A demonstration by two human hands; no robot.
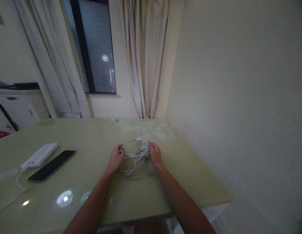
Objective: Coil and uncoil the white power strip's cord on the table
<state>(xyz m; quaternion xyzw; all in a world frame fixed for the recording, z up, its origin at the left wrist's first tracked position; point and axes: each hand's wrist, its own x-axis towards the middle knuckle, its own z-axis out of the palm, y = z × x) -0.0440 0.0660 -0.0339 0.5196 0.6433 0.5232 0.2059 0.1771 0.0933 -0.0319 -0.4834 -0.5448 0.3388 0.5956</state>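
Note:
A white power strip (144, 149) with its cord (134, 159) looped around it is in front of me, in the middle of the view. My right hand (155, 154) grips the strip's right side, fingers closed. The cord is pinched in my left hand (116, 158), to the left of the loops. From there a short length of cord arcs up to a white plug (139, 140), which hangs free between my hands. Part of the strip is hidden behind the cord loops and my right fingers.
Beneath my hands is a glossy pale green table (87, 136). To the left lie a black phone (52, 166) and a white power bank (40, 156) with a white cable. A wall (226, 97) runs along the right, and curtains (147, 58) hang behind the table.

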